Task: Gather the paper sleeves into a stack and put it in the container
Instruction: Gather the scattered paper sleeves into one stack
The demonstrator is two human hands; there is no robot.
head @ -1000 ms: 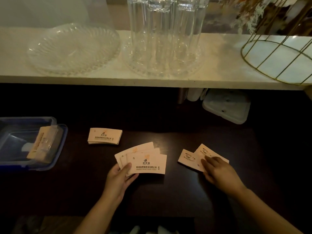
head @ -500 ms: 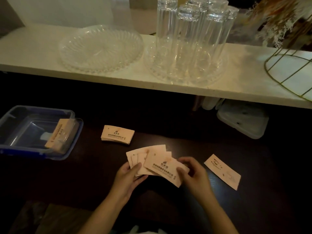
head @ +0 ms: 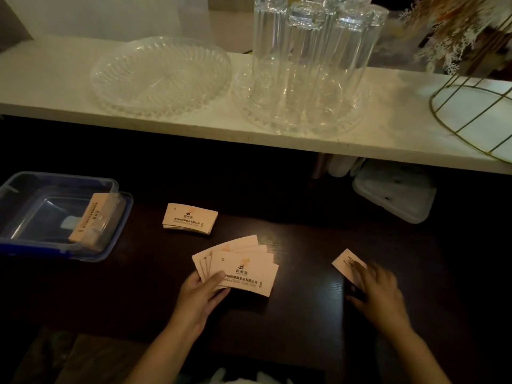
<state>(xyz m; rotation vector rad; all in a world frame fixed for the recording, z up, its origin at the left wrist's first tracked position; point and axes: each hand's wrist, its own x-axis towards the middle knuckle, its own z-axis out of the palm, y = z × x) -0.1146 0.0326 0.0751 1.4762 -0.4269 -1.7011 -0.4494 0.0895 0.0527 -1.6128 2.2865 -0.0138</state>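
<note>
My left hand (head: pixel 201 293) grips a fanned bunch of several pale paper sleeves (head: pixel 243 266) low in the middle of the dark table. My right hand (head: pixel 376 291), blurred, lies with its fingers spread over a single loose sleeve (head: pixel 343 263) on the table at the right; whether it grips the sleeve I cannot tell. A small neat stack of sleeves (head: pixel 189 218) rests further back at the left. A clear container with a blue rim (head: pixel 16 245) stands at the far left, with a stack of sleeves (head: pixel 92 218) leaning on edge inside it.
A white shelf (head: pixel 55 98) runs across the back, bearing a clear glass plate (head: pixel 160 74), tall glasses (head: pixel 310 59) on a second plate and a gold wire basket (head: pixel 471 106). A translucent lidded box (head: pixel 393 189) sits under the shelf at the right.
My right hand added a sleeve to the fan in my left hand, then moved right onto the last loose sleeve. The camera view shifted left and down.
</note>
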